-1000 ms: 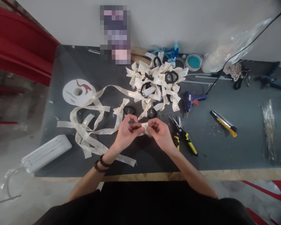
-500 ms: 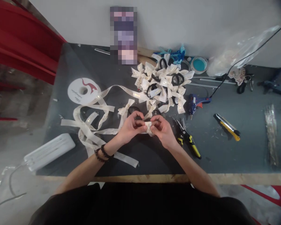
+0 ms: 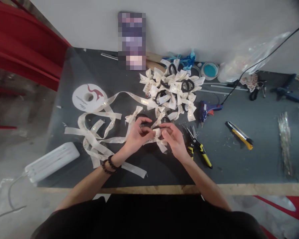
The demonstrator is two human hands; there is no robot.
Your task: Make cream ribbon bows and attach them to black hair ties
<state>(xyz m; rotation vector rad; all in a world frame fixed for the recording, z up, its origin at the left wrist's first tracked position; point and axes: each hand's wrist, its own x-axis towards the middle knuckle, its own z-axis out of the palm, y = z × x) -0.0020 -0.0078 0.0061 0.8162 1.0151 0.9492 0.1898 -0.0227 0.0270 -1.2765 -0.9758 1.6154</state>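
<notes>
Between my two hands is a cream ribbon bow (image 3: 161,145), its tails hanging toward the table's front edge. My left hand (image 3: 139,134) pinches the bow's left side between thumb and fingers. On the other side, my right hand (image 3: 173,137) has its thumb and fingers closed on the bow. Just beyond my hands lies a pile of cream bows with black hair ties (image 3: 174,84). A single bow (image 3: 134,115) rests behind my left hand. Loose cream ribbon (image 3: 89,136) runs in loops from a white spool (image 3: 86,98) at the left.
Black-and-yellow snips (image 3: 200,149) lie right of my right hand, near a blue glue gun (image 3: 206,109) and a yellow cutter (image 3: 239,135). A white power strip (image 3: 53,161) sits at the left edge. A pixelated upright object (image 3: 132,41) and a tape roll (image 3: 210,70) stand at the back.
The fingers of both hands have shifted on the bow, and its tails now show below them. The view has moved slightly.
</notes>
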